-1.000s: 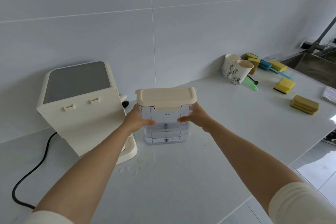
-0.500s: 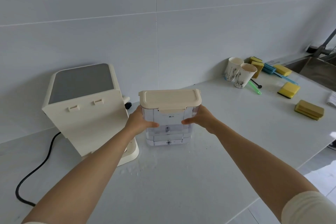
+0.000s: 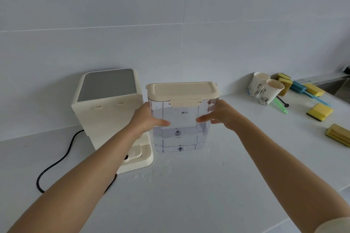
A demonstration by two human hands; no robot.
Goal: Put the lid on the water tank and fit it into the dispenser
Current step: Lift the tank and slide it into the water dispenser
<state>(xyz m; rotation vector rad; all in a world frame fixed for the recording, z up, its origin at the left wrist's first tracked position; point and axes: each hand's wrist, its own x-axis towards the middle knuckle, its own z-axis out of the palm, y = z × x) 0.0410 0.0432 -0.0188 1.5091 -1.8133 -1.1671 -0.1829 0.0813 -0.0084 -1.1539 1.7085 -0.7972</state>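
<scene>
Both forearms reach in from the near bench edge. Our left hand point(image 3: 146, 119) and right hand point(image 3: 222, 115) are clamped flat on opposite sides of the water tank point(image 3: 179, 125), thumbs across its front face. Tank is clear, upright, mid-bench, just right of the dispenser point(image 3: 111, 111); can't tell whether its base touches the bench or hangs just off it. Lid point(image 3: 182, 91) is on and looks seated, front latch down, so lid step reads as done. What's left, we judge: carry the tank left and drop it onto the dispenser's base step, back against the cream panel. Keep it level, line it up with the two slots high on the panel and the port in the base, and press evenly with both palms.

Water droplets point(image 3: 149, 175) on the bench by the base, so slip risk. Black power cord point(image 3: 56, 161) loops off left, clear of the path. Far right corner: paper cups point(image 3: 265, 91), sponges point(image 3: 320, 111), well apart.
</scene>
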